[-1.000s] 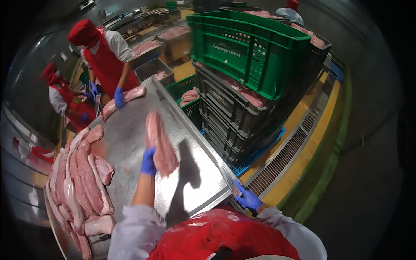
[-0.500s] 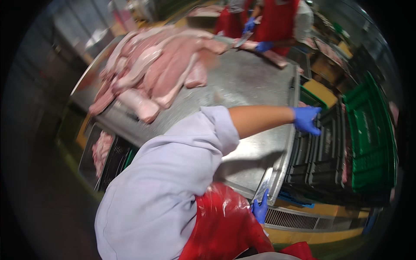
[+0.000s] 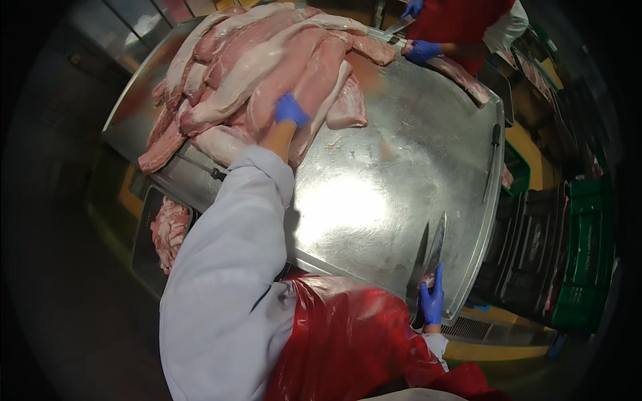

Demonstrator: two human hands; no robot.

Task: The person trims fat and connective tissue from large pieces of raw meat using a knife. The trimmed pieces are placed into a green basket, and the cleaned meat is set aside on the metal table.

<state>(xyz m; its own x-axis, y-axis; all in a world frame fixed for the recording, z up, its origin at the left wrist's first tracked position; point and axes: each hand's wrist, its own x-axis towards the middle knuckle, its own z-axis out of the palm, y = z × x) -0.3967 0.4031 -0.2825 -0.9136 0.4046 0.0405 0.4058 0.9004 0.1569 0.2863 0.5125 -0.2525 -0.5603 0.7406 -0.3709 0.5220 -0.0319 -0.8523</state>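
My left hand [image 3: 291,111], in a blue glove, reaches far onto a heap of long pale-pink pork loins [image 3: 274,80]. Its fingers are curled on one pork loin [image 3: 273,105] near the front of the heap; their tips are partly hidden. In my right hand [image 3: 433,297], also gloved in blue, is a knife [image 3: 438,242], held low over the table's front right part with its blade pointing away from me. The heap lies on the left and far side of a metal table [image 3: 394,157].
Another knife [image 3: 492,154] lies along the right edge; a black-handled tool [image 3: 217,174] lies beside the heap. A co-worker's gloved hand [image 3: 422,51] holds a meat strip at the far right. Black crates [image 3: 528,247] and a green crate [image 3: 585,257] stand right; a meat-trimmings bin [image 3: 148,234] stands left.
My left hand has swung from the black crates on the right to the pork loins on the far left. My right hand still holds the knife, its blade now over the table.
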